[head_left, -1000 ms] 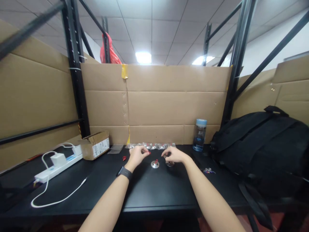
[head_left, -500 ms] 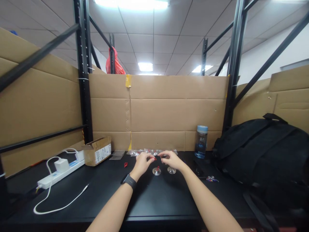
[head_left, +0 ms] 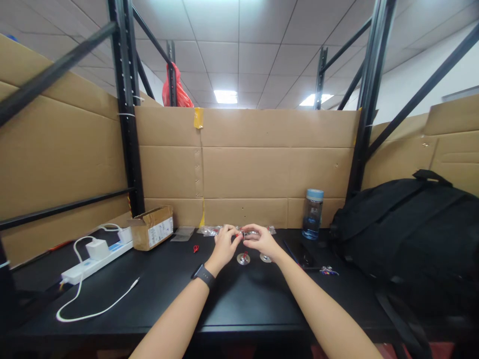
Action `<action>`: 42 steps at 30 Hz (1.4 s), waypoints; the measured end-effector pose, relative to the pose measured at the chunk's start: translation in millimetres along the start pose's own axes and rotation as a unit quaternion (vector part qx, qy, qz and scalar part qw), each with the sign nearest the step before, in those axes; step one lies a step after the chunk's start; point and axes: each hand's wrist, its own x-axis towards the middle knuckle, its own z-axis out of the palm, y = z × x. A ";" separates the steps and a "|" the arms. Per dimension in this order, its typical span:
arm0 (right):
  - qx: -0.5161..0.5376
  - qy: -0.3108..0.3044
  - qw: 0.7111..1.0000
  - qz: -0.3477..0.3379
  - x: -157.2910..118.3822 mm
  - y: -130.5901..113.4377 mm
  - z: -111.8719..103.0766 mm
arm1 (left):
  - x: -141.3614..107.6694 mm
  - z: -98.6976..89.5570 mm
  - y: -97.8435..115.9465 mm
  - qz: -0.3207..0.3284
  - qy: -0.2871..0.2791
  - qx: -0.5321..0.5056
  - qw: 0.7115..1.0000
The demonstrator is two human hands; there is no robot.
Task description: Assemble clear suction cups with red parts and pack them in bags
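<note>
My left hand (head_left: 225, 246) pinches a small red piece (head_left: 237, 234), mostly covered by the fingertips. Facing it, my right hand (head_left: 262, 242) grips a small shiny disc (head_left: 247, 233), seen nearly edge-on. The fingertips of both hands almost meet around these two parts, above the black table. Below them lies a clear, shiny round disc (head_left: 243, 259) with a red piece at its centre. Another such disc (head_left: 265, 258) sits under my right hand and is partly covered by it. A loose red piece (head_left: 196, 249) rests left of my left hand.
Clear plastic packets (head_left: 209, 230) lie behind the hands. At left are a cardboard box (head_left: 152, 233), a white power strip (head_left: 95, 262) and a white cable (head_left: 108, 313). A water bottle (head_left: 312, 215), colourful small items (head_left: 328, 270) and a black backpack (head_left: 407, 239) stand or lie right.
My hands have come together, bringing the red piece and the shiny disc up against each other. The camera view has tilted down slightly.
</note>
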 end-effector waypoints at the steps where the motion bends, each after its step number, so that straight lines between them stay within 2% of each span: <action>1: 0.003 0.000 1.000 0.001 -0.1 -0.2 0.8 | -0.4 -0.2 1.0 -0.004 0.004 0.011 1.000; 6: 0.006 0.006 1.000 0.001 0.1 -0.7 4.7 | -1.8 -0.5 4.2 -0.019 0.022 0.043 0.999; 12: 0.000 0.031 0.999 -0.009 0.3 0.5 6.5 | -1.9 -2.1 4.8 -0.006 0.018 0.043 0.999; 21: -0.016 0.031 0.999 -0.023 1.0 3.9 9.2 | -2.0 -3.4 6.2 -0.014 0.017 0.047 0.999; 30: -0.092 0.035 0.993 -0.070 2.4 11.0 13.3 | 0.7 0.3 -5.6 -0.023 0.009 0.012 1.000; 37: -0.074 0.044 0.995 -0.049 1.2 11.3 16.5 | 3.8 7.7 -18.8 -0.014 0.006 -0.032 0.999; 42: -0.084 0.051 0.992 -0.074 0.8 13.6 24.2 | 5.6 8.0 -21.5 -0.054 0.003 -0.025 0.998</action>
